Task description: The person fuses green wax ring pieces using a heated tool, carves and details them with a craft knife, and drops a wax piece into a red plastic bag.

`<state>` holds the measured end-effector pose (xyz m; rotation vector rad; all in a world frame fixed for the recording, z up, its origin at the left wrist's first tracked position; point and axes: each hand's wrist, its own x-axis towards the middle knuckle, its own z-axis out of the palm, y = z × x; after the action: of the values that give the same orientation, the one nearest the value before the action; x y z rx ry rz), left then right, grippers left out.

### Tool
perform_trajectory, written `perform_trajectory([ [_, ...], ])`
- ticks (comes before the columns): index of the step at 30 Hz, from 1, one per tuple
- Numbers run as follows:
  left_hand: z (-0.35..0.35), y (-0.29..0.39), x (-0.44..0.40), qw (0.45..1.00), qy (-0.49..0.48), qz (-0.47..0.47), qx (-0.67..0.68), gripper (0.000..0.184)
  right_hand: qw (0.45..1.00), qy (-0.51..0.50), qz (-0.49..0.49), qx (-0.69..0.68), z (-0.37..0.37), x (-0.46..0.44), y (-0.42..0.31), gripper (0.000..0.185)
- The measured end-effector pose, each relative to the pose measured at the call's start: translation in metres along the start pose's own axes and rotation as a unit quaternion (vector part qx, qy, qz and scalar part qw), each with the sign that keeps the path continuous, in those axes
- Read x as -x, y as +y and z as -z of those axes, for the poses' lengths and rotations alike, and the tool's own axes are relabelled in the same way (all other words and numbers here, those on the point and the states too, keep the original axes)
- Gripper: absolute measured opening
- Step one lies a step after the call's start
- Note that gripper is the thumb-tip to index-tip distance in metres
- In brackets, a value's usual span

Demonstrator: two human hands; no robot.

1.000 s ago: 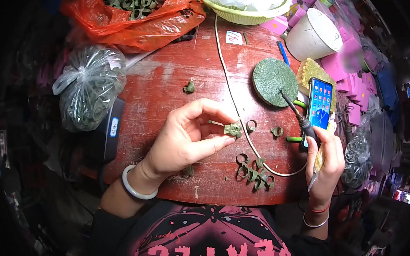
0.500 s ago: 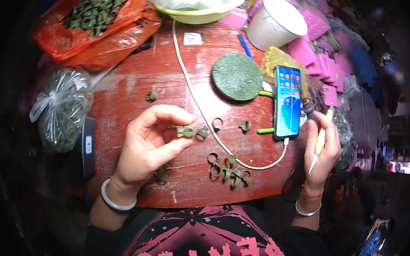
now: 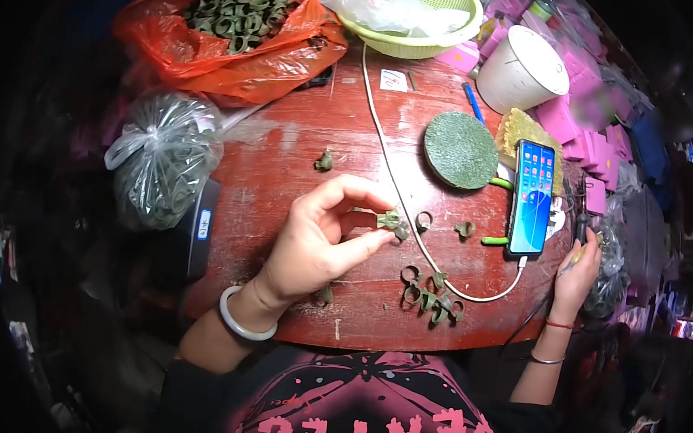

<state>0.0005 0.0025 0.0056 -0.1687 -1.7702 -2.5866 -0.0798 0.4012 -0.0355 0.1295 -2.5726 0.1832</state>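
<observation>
My left hand (image 3: 321,239) is closed in a pinch over the middle of the table, with a green ring (image 3: 390,220) between thumb and fingertips. Close to that ring lie a loose green ring (image 3: 424,220) and another one (image 3: 465,229). A cluster of several green rings (image 3: 433,299) rests nearer the table's front edge. At the right edge, my right hand (image 3: 577,282) is closed around a thin yellow-handled tool (image 3: 572,259). A black handle (image 3: 581,226) stands at its fingertips; whether the fingers grip that too is hard to see.
A phone (image 3: 532,198) leans on a green-armed stand, with a white cable (image 3: 383,139) crossing the red table (image 3: 271,152). Behind are a green round pad (image 3: 461,150), a yellow sponge (image 3: 518,128), a white cup (image 3: 522,72), a basket (image 3: 408,47) and an orange bag of rings (image 3: 213,69).
The camera view has shifted, so the table appears farther right. My right hand has moved down and closed by the black handle, the yellow-handled tool still in it. My left hand keeps its ring.
</observation>
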Motion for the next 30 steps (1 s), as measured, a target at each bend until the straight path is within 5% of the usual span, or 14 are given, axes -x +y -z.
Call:
perform_trajectory([
  [7,0.0,0.002,0.001,1.0,0.002,0.009,0.012,0.035,0.996,-0.008,0.046,0.075,0.018,-0.006,-0.026,0.028],
  [16,0.001,0.001,0.0,1.0,-0.005,-0.005,-0.01,0.034,0.986,0.009,0.079,-0.144,0.048,-0.018,-0.118,0.027],
  [28,0.012,0.005,-0.002,0.984,-0.011,0.084,0.157,0.028,0.965,-0.054,0.048,-0.251,0.057,-0.009,-0.148,0.028],
  [30,0.017,0.005,-0.003,0.94,-0.031,0.149,0.306,0.029,0.962,-0.029,0.06,-0.265,0.056,-0.008,-0.15,0.032],
])
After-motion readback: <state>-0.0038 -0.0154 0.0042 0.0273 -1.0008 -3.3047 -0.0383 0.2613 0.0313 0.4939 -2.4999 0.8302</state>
